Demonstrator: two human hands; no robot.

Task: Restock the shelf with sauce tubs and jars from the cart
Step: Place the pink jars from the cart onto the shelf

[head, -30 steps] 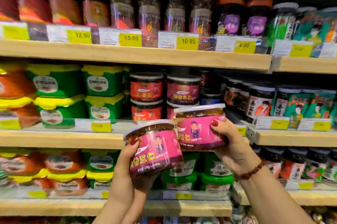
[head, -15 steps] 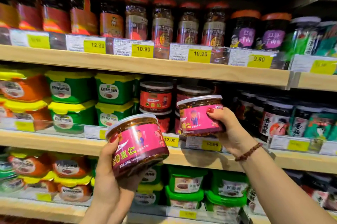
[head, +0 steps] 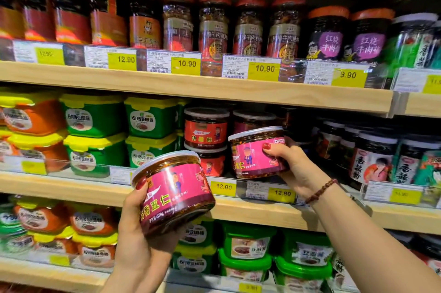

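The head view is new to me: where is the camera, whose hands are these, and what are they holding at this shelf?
No machine here: a person wears one wide camera on the head, looking forward and down, so you see their own arms. The left hand grips a pink-labelled tub low in front of the shelf edge. The right hand, with a bead bracelet at the wrist, holds a second pink tub up at the middle shelf, right of stacked red-labelled tubs. Green tubs with yellow lids stand further left, tall jars on the shelf above, yellow price tags along the edges.
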